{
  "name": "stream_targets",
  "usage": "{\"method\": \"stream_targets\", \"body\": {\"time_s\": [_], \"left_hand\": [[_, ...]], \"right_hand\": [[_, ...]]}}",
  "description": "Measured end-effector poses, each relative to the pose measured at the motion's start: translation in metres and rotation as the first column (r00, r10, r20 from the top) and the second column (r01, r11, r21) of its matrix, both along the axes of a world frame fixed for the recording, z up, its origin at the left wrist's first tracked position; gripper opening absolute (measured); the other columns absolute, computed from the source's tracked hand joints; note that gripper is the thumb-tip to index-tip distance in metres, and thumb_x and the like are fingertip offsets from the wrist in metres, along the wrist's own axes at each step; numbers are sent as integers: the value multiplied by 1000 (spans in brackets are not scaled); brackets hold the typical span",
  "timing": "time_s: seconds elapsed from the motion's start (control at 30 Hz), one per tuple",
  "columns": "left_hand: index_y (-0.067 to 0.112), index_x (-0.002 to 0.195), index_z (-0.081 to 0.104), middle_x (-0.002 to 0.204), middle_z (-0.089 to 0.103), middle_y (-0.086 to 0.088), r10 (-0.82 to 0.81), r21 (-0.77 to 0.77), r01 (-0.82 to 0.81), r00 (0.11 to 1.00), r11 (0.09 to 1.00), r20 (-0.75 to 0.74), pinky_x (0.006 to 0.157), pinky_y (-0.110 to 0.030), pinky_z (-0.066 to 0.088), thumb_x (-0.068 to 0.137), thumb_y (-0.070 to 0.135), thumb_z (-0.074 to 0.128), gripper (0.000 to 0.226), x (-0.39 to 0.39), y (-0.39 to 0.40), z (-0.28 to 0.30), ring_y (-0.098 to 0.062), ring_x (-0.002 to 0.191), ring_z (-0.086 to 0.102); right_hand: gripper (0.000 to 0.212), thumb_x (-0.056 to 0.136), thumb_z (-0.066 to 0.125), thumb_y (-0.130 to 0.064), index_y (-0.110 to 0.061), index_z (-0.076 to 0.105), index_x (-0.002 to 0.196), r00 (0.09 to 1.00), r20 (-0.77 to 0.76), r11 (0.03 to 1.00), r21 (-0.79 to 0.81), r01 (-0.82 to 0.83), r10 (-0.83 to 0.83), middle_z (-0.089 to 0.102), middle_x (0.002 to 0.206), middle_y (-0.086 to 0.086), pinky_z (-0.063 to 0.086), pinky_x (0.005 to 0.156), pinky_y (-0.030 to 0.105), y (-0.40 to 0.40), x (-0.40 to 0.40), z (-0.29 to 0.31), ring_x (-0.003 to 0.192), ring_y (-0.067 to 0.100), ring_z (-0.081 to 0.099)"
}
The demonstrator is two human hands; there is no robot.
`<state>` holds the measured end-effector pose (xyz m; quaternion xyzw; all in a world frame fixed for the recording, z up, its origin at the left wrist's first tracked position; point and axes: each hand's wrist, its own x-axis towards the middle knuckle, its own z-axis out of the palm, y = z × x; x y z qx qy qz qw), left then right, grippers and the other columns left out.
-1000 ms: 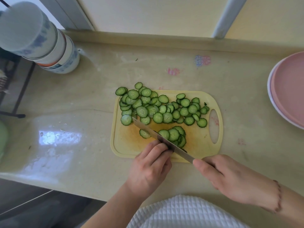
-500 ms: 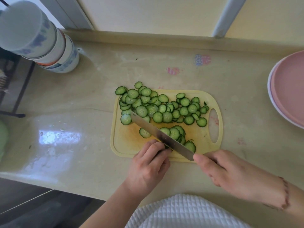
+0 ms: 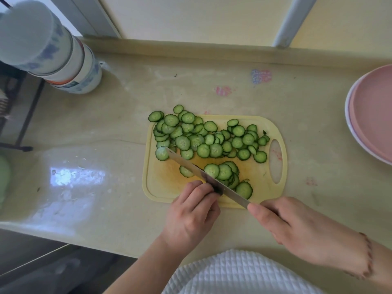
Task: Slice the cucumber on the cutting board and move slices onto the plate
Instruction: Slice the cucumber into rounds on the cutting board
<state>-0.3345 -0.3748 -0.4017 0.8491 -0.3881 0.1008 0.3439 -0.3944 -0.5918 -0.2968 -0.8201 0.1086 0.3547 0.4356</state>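
A yellow cutting board lies on the counter, covered with several green cucumber slices. A smaller pile of fresh slices sits near its front. My left hand curls over the last dark stub of cucumber at the board's front edge; the stub is mostly hidden. My right hand grips the handle of a knife, whose blade lies diagonally across the board against my left fingers. A pink plate sits at the right edge.
A stack of white and blue bowls stands at the back left. The counter's front edge runs just below my hands, with a drop to a dark floor at lower left. A wall and ledge close the back.
The knife has lifted and come down again beside my left fingers, and one more slice has fallen to the right of the blade. My left hand has stayed put.
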Motion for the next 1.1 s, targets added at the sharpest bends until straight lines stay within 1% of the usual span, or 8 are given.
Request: {"method": "stream_targets", "body": {"time_s": [0.2,0.3,0.47,0.63,0.83,0.93,1.0,1.1], "left_hand": [[0,88,75,96,70,-11,-13,9,13,1000,1000,6,80,-34,56,90,-2,69,7,-4,-1,-3,-30,86,65],[1,88,73,94,68,-12,22,3,-22,1000,1000,-2,82,-34,55,82,-3,74,7,-2,-2,-2,-30,85,63],[12,106,63,104,66,-6,45,75,-47,999,996,29,81,-35,55,89,9,75,21,-1,7,-1,-29,92,63],[4,100,71,105,66,-7,81,63,-80,997,995,-13,82,-28,54,89,9,76,13,5,11,1,-24,93,63],[14,108,67,113,63,0,131,148,-125,991,981,-36,74,-30,55,90,22,72,20,8,9,6,-20,98,62],[17,123,59,123,58,1,159,252,-135,984,958,-76,81,-31,55,88,38,64,41,7,11,9,-22,105,60],[17,135,51,130,56,-2,137,309,-104,987,945,-84,87,-36,57,88,42,61,54,4,12,8,-25,110,58],[14,143,44,137,52,-7,185,339,-141,977,930,-103,92,-40,57,90,42,56,61,1,15,7,-28,116,56]], "right_hand": [[60,87,25,-69,-16,38,62,999,30,999,-29,-20,21,33,53,-2,31,46,23,13,4,-19,44,8,29],[59,89,26,-66,-15,43,63,999,47,998,-63,-12,15,38,52,-3,33,46,22,16,6,-29,42,7,33],[59,87,28,-68,-17,40,60,997,72,995,-87,40,-34,36,49,-6,30,44,22,2,11,-30,40,6,31],[62,82,29,-74,-16,39,61,997,61,997,-67,45,-41,34,51,-2,31,47,29,-8,19,-31,44,11,31],[62,85,32,-72,-14,39,63,993,119,1000,6,6,-7,31,52,-1,28,48,31,-13,30,-4,47,15,29],[64,83,31,-75,-16,39,60,961,268,989,-144,-35,73,37,48,-5,35,46,34,-17,35,5,41,12,34],[62,82,27,-77,-20,41,60,930,330,951,-302,-60,163,43,47,-6,38,44,31,-19,33,7,39,10,41],[60,81,20,-79,-25,40,63,914,351,908,-418,-41,202,47,49,-5,34,42,22,-18,19,8,42,8,46]]}}
